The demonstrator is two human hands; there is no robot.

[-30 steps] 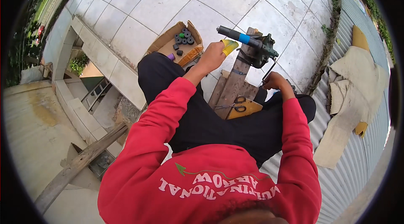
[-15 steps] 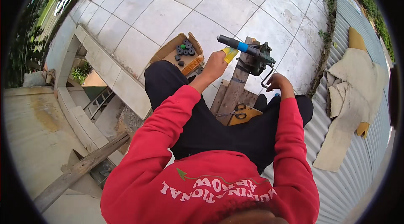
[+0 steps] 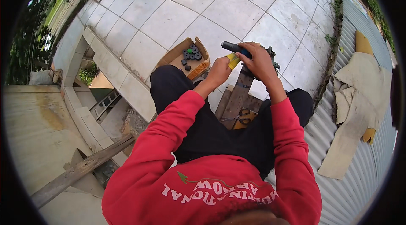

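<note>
A black rod [image 3: 233, 47] points to the left from a dark metal hand-crank device [image 3: 271, 53], which sits at the far end of a wooden plank [image 3: 237, 101]. My left hand [image 3: 219, 72] is closed on a yellow strip [image 3: 232, 60] just below the rod. Over the rod curls my right hand [image 3: 259, 62], its fingers and thumb around it close to the yellow strip; it hides much of the device and the crank handle. Scissors with black handles [image 3: 244, 117] lie on the plank between my legs, beside a flat yellow-brown piece [image 3: 251, 118].
Left of the plank stands an open cardboard box [image 3: 199, 71] holding several black rolls [image 3: 196, 50] and something green. Pale tiles [image 3: 186, 17] spread ahead. On the right, beige cloth pieces [image 3: 359, 77] lie on corrugated metal sheeting [image 3: 315, 157]. A wooden beam [image 3: 84, 168] crosses the lower left.
My right hand has left the crank handle and moved up and left onto the rod. The left hand still holds the yellow strip. The whole view has shifted slightly.
</note>
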